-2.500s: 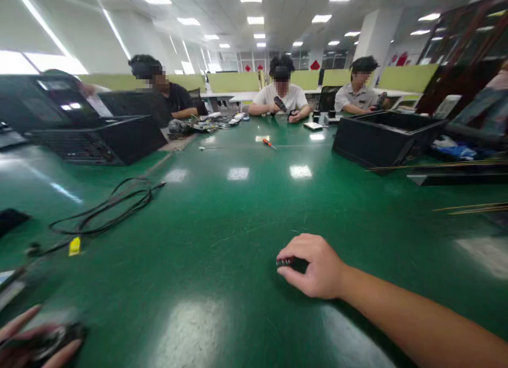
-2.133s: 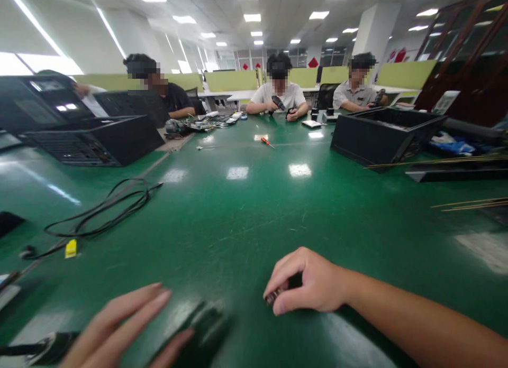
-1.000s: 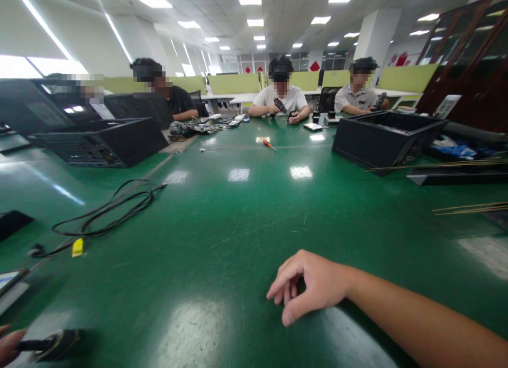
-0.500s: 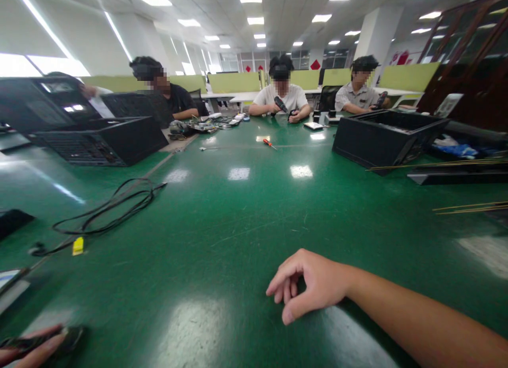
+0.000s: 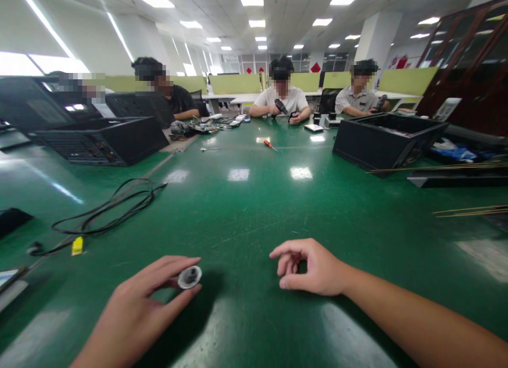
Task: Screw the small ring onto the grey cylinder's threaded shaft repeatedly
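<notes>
My left hand (image 5: 138, 310) is over the near part of the green table (image 5: 246, 209), its fingertips pinched on a small round grey part with a dark centre (image 5: 189, 276). My right hand (image 5: 309, 267) rests on the table a little to the right, fingers loosely curled and apart, and nothing shows in it. The two hands are about a hand's width apart.
A coiled black cable (image 5: 107, 207) with a yellow tag (image 5: 76, 246) lies at the left. Black computer cases stand at the left (image 5: 103, 140) and right (image 5: 384, 140). A red screwdriver (image 5: 270, 144) lies mid-table. Three people sit at the far end with tools and parts.
My left hand came in from the bottom left corner toward the middle, now holding up the small round part. My right hand lifted its fingers slightly and stayed in place.
</notes>
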### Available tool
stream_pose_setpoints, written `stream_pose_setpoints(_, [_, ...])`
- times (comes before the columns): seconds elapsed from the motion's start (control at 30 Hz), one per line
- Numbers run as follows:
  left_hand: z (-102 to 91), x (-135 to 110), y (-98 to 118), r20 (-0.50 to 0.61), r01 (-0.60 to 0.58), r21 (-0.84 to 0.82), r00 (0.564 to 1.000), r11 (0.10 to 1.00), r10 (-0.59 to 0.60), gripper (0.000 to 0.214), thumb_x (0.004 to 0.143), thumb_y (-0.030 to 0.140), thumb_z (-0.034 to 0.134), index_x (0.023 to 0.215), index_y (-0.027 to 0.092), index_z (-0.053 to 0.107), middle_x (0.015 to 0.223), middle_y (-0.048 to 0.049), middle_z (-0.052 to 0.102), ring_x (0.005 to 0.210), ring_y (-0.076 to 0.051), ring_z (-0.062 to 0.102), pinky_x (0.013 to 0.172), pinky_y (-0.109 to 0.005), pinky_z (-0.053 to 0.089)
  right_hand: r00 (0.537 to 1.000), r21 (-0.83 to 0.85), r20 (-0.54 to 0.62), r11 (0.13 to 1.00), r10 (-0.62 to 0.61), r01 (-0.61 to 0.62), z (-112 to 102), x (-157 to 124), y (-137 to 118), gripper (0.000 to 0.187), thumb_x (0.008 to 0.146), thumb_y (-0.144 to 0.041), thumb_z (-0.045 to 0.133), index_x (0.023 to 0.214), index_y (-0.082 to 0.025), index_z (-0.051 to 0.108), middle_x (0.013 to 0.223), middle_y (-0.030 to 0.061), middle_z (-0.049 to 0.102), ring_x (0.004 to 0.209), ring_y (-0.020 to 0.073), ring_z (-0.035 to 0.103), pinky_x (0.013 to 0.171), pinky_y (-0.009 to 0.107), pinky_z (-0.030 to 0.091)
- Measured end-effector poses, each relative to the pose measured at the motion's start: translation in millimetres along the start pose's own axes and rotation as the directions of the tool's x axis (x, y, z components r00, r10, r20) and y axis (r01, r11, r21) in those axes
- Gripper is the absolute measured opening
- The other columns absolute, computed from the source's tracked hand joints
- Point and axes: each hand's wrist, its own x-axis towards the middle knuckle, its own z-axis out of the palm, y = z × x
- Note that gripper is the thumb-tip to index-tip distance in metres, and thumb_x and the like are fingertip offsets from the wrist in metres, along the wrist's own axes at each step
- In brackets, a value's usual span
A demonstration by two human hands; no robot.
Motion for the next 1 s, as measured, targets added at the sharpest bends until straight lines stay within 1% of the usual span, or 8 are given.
stream_pose_setpoints(0.1, [34.4,34.1,35.5,0.207,-0.073,-0.179,0.972,0.981,0.110,0.032,0.085,0.030,0.071,0.116,0.026,0.072,0.104,-0.0038,0.073,0.088,-0.017,0.070,0.075,-0.023,0.057,0.992,-0.051,-0.100,0.996,-0.072,0.067,-5.3,2.2,3.1,0.040,0.075,-0.008,0.067,0.112,-0.018,0.055,0.092,0.0027,0.070,0.068,0.0098,0.062,0.066,0.024,0.050])
stream_pose_setpoints(0.17, [52.7,51.7,52.7,0.282,-0.091,-0.283,0.943,0.955,0.174,0.037,0.084,0.024,0.070,0.121,0.027,0.070,0.105,-0.0038,0.071,0.089,-0.016,0.068,0.078,-0.025,0.056,0.988,-0.080,-0.121,0.993,-0.093,0.083,-6.3,2.5,5.2,0.044,0.072,-0.001,0.058,0.111,-0.020,0.047,0.095,0.0015,0.067,0.068,0.0089,0.061,0.065,0.022,0.048])
stream_pose_setpoints(0.23, [66.1,61.1,59.1,0.310,-0.110,-0.348,0.924,0.931,0.224,0.040,0.084,0.021,0.070,0.124,0.027,0.068,0.106,-0.0040,0.070,0.091,-0.017,0.067,0.082,-0.028,0.055,0.988,-0.155,-0.105,0.984,-0.109,0.092,-5.2,1.4,5.3,0.049,0.069,0.002,0.056,0.110,-0.022,0.045,0.096,0.0001,0.065,0.068,0.0088,0.061,0.063,0.021,0.047])
stream_pose_setpoints(0.33, [77.8,60.1,52.5,0.263,-0.126,-0.392,0.934,0.911,0.242,0.043,0.084,0.021,0.068,0.127,0.026,0.066,0.107,-0.0041,0.070,0.093,-0.017,0.067,0.085,-0.030,0.054,0.987,-0.311,-0.071,0.943,-0.144,0.116,-1.5,-0.9,2.0,0.050,0.069,0.000,0.062,0.110,-0.024,0.046,0.095,-0.0012,0.064,0.070,0.0100,0.059,0.063,0.021,0.046])
stream_pose_setpoints(0.5, [81.6,46.0,38.6,0.204,0.003,-0.422,0.975,0.907,0.092,0.043,0.078,0.021,0.074,0.120,0.021,0.064,0.099,-0.0030,0.073,0.088,-0.017,0.070,0.081,-0.028,0.057,0.986,-0.400,-0.069,0.910,-0.154,0.114,2.1,-2.3,-3.3,0.056,0.071,-0.013,0.074,0.120,-0.025,0.049,0.097,-0.0006,0.065,0.075,0.0126,0.061,0.067,0.024,0.048])
stream_pose_setpoints(0.6, [81.1,44.5,40.9,0.181,-0.054,-0.414,0.974,0.909,0.140,0.027,0.080,0.022,0.073,0.106,0.020,0.069,0.098,-0.0039,0.074,0.089,-0.018,0.071,0.082,-0.029,0.057,0.986,-0.430,-0.083,0.897,-0.147,0.098,2.7,-3.2,-4.8,0.056,0.073,-0.018,0.076,0.123,-0.025,0.051,0.095,0.0000,0.066,0.074,0.0139,0.062,0.067,0.025,0.048])
stream_pose_setpoints(0.77, [82.4,47.1,48.3,0.120,-0.165,-0.424,0.964,0.891,0.235,0.025,0.086,0.024,0.069,0.110,0.020,0.070,0.100,-0.0067,0.075,0.090,-0.019,0.071,0.082,-0.030,0.057,0.983,-0.470,-0.071,0.875,-0.168,0.116,4.0,-5.5,-9.3,0.048,0.074,-0.022,0.077,0.118,-0.024,0.058,0.098,0.0019,0.069,0.077,0.0162,0.064,0.070,0.027,0.050])
stream_pose_setpoints(1.0, [82.5,46.0,49.8,0.156,-0.163,-0.440,0.954,0.883,0.254,0.026,0.088,0.026,0.068,0.112,0.019,0.072,0.099,-0.0079,0.076,0.088,-0.019,0.071,0.079,-0.029,0.057,0.968,-0.505,-0.115,0.852,-0.223,0.136,5.3,-7.4,-11.1,0.039,0.077,-0.021,0.076,0.113,-0.022,0.062,0.096,0.0013,0.070,0.078,0.0159,0.065,0.072,0.027,0.051])
